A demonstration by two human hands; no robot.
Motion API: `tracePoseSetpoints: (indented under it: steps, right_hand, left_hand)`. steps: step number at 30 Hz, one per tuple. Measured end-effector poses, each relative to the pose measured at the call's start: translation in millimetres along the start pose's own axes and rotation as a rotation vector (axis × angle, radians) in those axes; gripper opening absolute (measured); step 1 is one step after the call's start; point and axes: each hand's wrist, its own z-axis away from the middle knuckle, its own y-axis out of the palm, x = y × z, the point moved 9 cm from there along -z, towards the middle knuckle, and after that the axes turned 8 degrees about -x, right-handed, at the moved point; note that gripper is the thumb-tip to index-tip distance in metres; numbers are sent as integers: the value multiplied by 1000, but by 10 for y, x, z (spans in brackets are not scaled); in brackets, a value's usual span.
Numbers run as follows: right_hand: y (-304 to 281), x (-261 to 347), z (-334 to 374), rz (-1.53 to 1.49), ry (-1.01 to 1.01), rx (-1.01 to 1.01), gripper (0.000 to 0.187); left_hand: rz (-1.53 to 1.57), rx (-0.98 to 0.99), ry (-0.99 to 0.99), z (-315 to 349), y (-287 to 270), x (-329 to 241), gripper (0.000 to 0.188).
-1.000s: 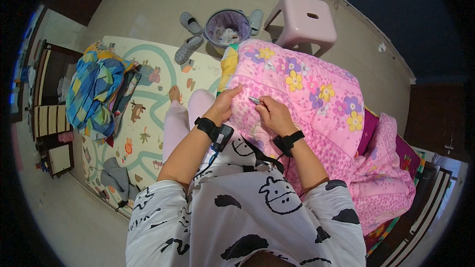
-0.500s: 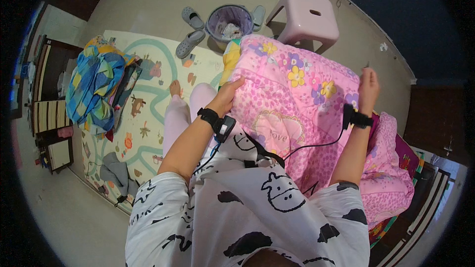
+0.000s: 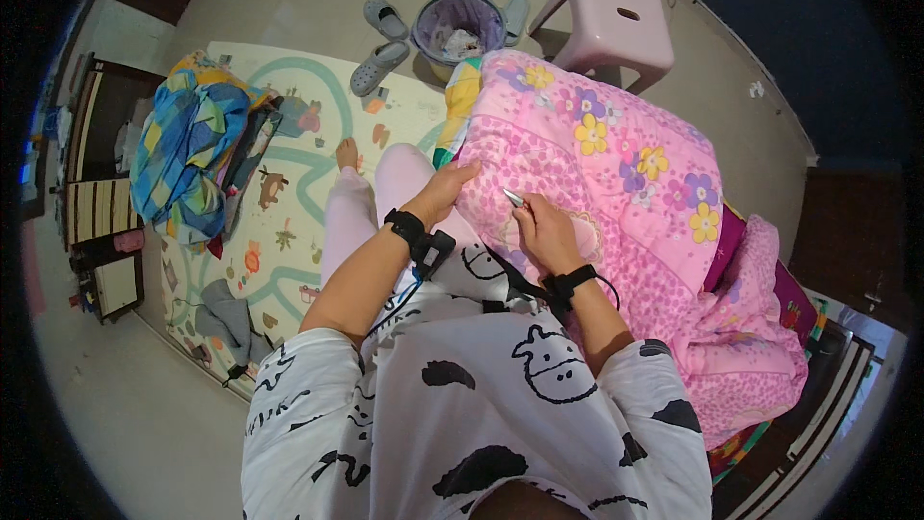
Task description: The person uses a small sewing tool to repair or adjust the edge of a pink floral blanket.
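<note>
A pink quilt (image 3: 568,125) with purple and yellow flowers lies across my lap and spreads to the right. My left hand (image 3: 448,189) is closed at its left edge, thumb over the cloth. My right hand (image 3: 552,237) is over the quilt, a short way right of the left one. Its fingers are wrapped round a small tool with a pointed silver blade (image 3: 513,197), whose tip points up and left toward my left hand. The rest of the tool is hidden in the fist. No thread can be made out.
Beyond the quilt stand a lined waste bin (image 3: 418,37), a pink plastic stool (image 3: 630,34) and grey clogs (image 3: 379,67). Bundled blue checked bedding (image 3: 188,159) lies on the patterned play mat (image 3: 289,270) at left, with a grey cloth (image 3: 227,313) nearer me.
My right hand has come from the far right of the quilt in toward my left hand, and the blade in it now shows clearly. The left hand stays at the quilt's edge.
</note>
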Motion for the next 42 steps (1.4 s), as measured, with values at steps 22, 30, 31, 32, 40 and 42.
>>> tracePoseSetpoints:
  steps: [22,30,31,32,40,42]
  right_hand:
    - [53,225,-13,194,-192,28,19]
    - [29,136,-36,163,-104,8,18]
    - [37,129,-37,166,-102,14,18]
    - [44,124,-38,170,-99,20,18]
    - [64,267,20,193,-123,84,18]
    - [63,299,18,173,-148,73,18]
  left_hand:
    - [14,-68,-69,-10,-30,34,32]
    - [-16,-73,-79,-7,-29,40,34]
    - [-16,-73,-78,-11,-29,40,34]
    - [-14,-70,-77,-18,-29,42,34]
    - [-7,-78,-80,-46,-64,69,34]
    - [-10,-88,-64,-64,-88,69,34]
